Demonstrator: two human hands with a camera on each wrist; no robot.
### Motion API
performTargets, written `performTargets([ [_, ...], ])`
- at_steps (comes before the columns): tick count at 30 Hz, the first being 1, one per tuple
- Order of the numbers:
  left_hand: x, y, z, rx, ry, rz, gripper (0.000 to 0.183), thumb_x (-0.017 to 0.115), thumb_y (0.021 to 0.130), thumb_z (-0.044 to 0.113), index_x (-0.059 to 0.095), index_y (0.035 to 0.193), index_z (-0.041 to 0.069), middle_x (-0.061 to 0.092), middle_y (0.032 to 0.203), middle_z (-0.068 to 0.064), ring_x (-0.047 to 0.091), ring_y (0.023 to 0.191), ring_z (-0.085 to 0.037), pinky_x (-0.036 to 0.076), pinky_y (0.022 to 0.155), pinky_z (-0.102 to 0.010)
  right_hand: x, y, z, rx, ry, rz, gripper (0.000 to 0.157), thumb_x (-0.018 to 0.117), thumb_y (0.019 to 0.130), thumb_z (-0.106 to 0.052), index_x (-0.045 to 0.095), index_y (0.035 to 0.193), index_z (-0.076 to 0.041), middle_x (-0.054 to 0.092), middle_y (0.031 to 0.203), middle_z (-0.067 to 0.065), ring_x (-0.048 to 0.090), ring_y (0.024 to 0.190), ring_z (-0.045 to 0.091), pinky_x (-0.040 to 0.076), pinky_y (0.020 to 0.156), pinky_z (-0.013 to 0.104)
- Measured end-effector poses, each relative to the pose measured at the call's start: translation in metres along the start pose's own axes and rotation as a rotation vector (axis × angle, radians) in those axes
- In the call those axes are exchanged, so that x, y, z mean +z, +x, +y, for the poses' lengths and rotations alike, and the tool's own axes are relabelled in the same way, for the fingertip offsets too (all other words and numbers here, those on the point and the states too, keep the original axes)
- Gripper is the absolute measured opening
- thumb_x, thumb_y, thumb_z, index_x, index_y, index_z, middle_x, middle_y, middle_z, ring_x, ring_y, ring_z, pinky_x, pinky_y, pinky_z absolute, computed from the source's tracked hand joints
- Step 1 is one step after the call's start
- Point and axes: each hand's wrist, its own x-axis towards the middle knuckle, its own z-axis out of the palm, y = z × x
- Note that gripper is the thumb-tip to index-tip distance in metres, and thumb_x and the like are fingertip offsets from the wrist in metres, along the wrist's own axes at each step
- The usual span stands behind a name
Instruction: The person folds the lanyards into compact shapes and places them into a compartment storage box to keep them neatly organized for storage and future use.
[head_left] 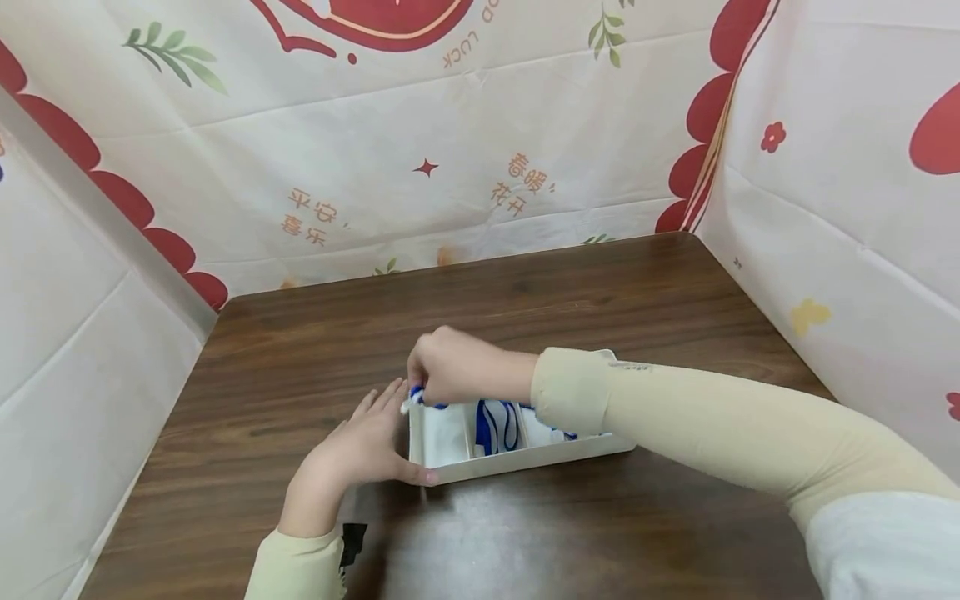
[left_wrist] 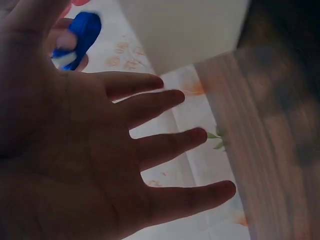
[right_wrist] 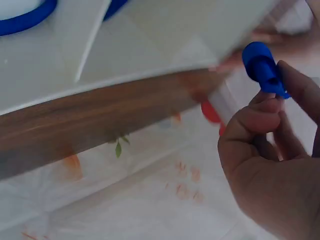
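Note:
My right hand (head_left: 457,367) pinches a small blue whistle-shaped piece (right_wrist: 261,69) between thumb and fingertips, with a bit of white showing beside it. It is held over the left end of a white divided box (head_left: 525,458). My left hand (head_left: 356,446) has its fingers spread at that end, the thumb along the box's near left corner. Blue-and-white looped bands (head_left: 497,427) lie in the middle compartment, and the left compartment shows its bare white floor. My right forearm hides much of the box's right part, where more blue shows.
The box stands on a dark wood-grain table (head_left: 337,333). Printed white cloth (head_left: 420,200) hangs along the back and both sides. A small black item (head_left: 352,542) is at the left sleeve cuff.

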Motion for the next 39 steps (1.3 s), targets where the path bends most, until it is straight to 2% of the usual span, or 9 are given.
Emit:
performTargets([
  [5,0.002,0.002,-0.007,0.025,-0.044,0.013,0.132,0.098,0.070,0.052,0.022,0.170,0.011,0.025,0.176,-0.022,0.023,0.160,-0.055,0.024,0.127,-0.072,0.038,0.001,0.000,-0.231,-0.513,-0.153,0.016,0.077,0.093,-0.008,0.081,0.099,-0.022,0.078,0.096,-0.008,0.066,0.077,0.007,0.060,0.066,0.025],
  [9,0.001,0.002,-0.007,-0.016,-0.071,0.012,0.134,0.099,0.067,0.053,0.023,0.170,0.016,0.031,0.175,-0.016,0.029,0.159,-0.051,0.031,0.124,-0.071,0.059,0.005,0.007,-0.306,-0.675,-0.233,0.011,0.077,0.095,-0.011,0.079,0.101,-0.020,0.075,0.092,-0.007,0.061,0.072,0.007,0.059,0.065,0.024],
  [15,0.006,0.001,-0.009,-0.052,-0.136,-0.013,0.134,0.099,0.067,0.053,0.021,0.171,0.022,0.031,0.174,-0.018,0.031,0.159,-0.050,0.034,0.122,-0.070,0.070,0.008,0.008,-0.214,-0.577,-0.245,0.017,0.077,0.092,-0.006,0.077,0.106,-0.017,0.071,0.094,-0.004,0.055,0.069,0.008,0.056,0.061,0.024],
  [22,0.009,-0.001,-0.010,-0.052,-0.141,-0.016,0.133,0.099,0.067,0.053,0.021,0.171,0.023,0.031,0.174,-0.018,0.031,0.158,-0.051,0.034,0.122,-0.071,0.063,0.004,0.006,-0.153,-0.424,-0.301,0.015,0.074,0.091,-0.001,0.071,0.086,-0.015,0.057,0.074,-0.005,0.043,0.058,0.007,0.041,0.050,0.020],
  [25,0.010,-0.002,-0.011,-0.053,-0.131,-0.014,0.132,0.098,0.068,0.054,0.021,0.171,0.024,0.030,0.175,-0.018,0.030,0.158,-0.053,0.035,0.120,-0.072,0.049,0.000,0.003,-0.141,-0.357,-0.346,0.016,0.072,0.091,0.000,0.078,0.098,-0.014,0.071,0.088,-0.004,0.050,0.064,0.007,0.045,0.056,0.019],
  [28,0.010,-0.003,-0.012,-0.031,-0.091,-0.019,0.131,0.096,0.070,0.059,0.021,0.171,0.023,0.029,0.175,-0.020,0.029,0.157,-0.055,0.036,0.118,-0.075,0.030,-0.009,0.003,-0.141,-0.274,-0.353,0.032,0.072,0.093,0.001,0.079,0.121,-0.012,0.078,0.119,0.001,0.066,0.085,0.008,0.057,0.073,0.022],
  [31,0.006,-0.002,-0.014,0.027,-0.052,-0.023,0.126,0.091,0.076,0.061,0.022,0.171,0.016,0.026,0.175,-0.022,0.027,0.158,-0.057,0.032,0.118,-0.078,0.009,-0.020,0.005,-0.150,-0.199,-0.282,0.037,0.074,0.094,-0.004,0.075,0.131,-0.013,0.076,0.131,0.003,0.073,0.112,0.015,0.062,0.094,0.031],
  [34,-0.004,0.001,-0.016,0.075,-0.030,0.010,0.111,0.080,0.089,0.060,0.021,0.170,0.013,0.019,0.177,-0.023,0.019,0.161,-0.056,0.025,0.122,-0.079,-0.012,-0.032,0.015,-0.161,-0.137,-0.144,0.035,0.077,0.096,-0.014,0.075,0.131,-0.011,0.075,0.131,0.006,0.071,0.122,0.021,0.058,0.106,0.038],
  [39,-0.027,0.014,-0.012,0.066,0.064,0.167,0.082,0.041,0.108,0.067,0.019,0.172,0.021,0.008,0.180,-0.018,0.006,0.165,-0.051,0.009,0.122,-0.083,-0.044,-0.066,0.058,-0.028,-0.091,0.124,0.038,0.073,0.101,-0.030,0.073,0.133,-0.010,0.066,0.142,0.013,0.065,0.132,0.031,0.052,0.114,0.050],
])
